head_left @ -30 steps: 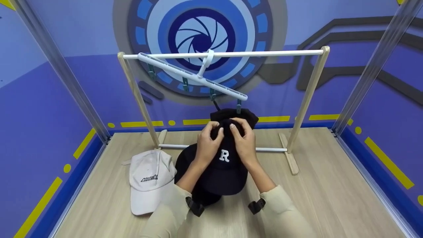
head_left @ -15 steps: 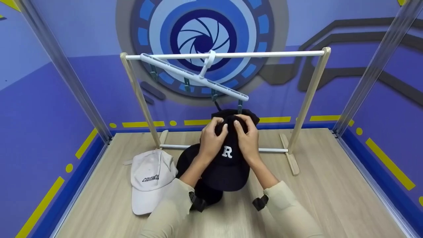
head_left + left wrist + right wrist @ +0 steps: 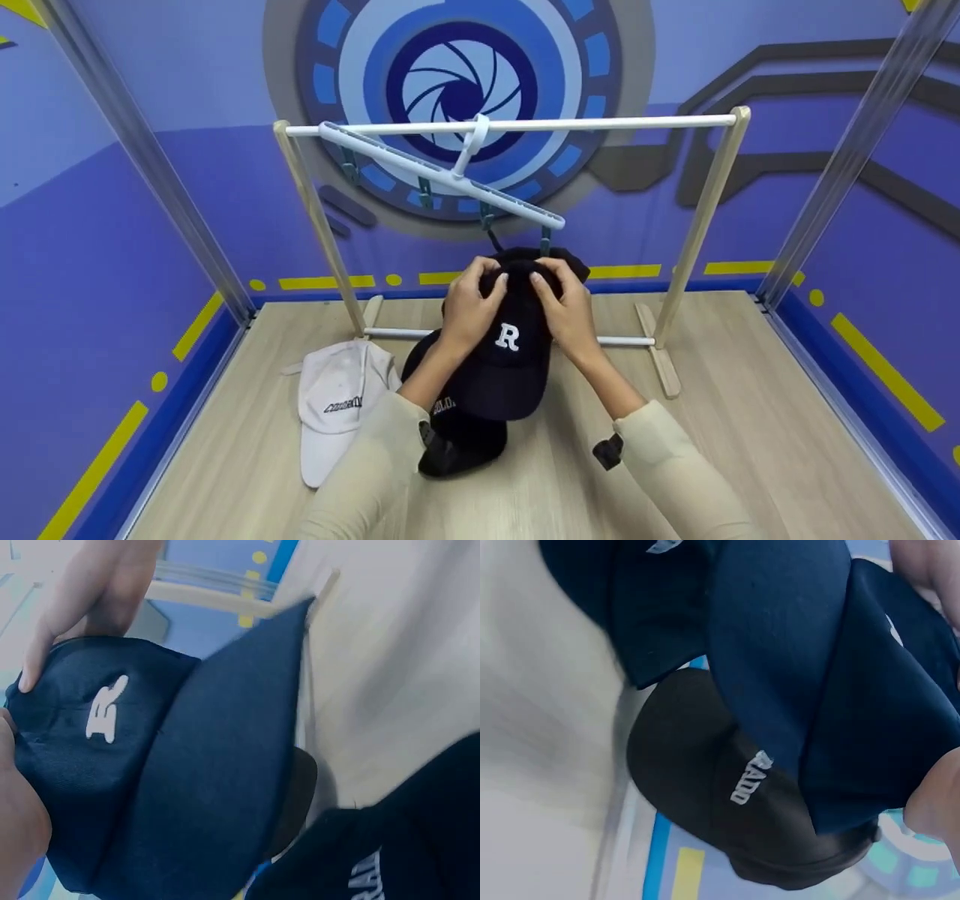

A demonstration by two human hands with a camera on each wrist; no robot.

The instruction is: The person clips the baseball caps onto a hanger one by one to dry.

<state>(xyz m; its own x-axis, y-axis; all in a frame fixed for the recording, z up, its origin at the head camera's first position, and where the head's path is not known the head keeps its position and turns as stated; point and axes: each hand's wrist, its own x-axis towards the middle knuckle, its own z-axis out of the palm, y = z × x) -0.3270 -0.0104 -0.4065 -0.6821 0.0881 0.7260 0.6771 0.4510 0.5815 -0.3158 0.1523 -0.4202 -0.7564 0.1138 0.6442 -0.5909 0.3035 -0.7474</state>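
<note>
Closest, cream fabric sleeves (image 3: 360, 472). Then, on pale wood-grain boards (image 3: 750, 450), a soft black cap (image 3: 469, 429) with curved brim (image 3: 469, 456) and pale lettering (image 3: 444, 406); to its left, a matte off-white cap (image 3: 326, 401) with jutting strap (image 3: 291, 369). Above the boards, pinched at the crown (image 3: 519, 300) in the curled left hand (image 3: 469, 307) and right hand (image 3: 568, 307), a navy cap (image 3: 514, 382) with thick white R (image 3: 508, 337). Beyond, another dark cap (image 3: 574, 267) at the lowest clip (image 3: 545, 238) of a slanted white hanger (image 3: 510, 201); slim white rail (image 3: 615, 124), wooden posts (image 3: 697, 232).
</note>
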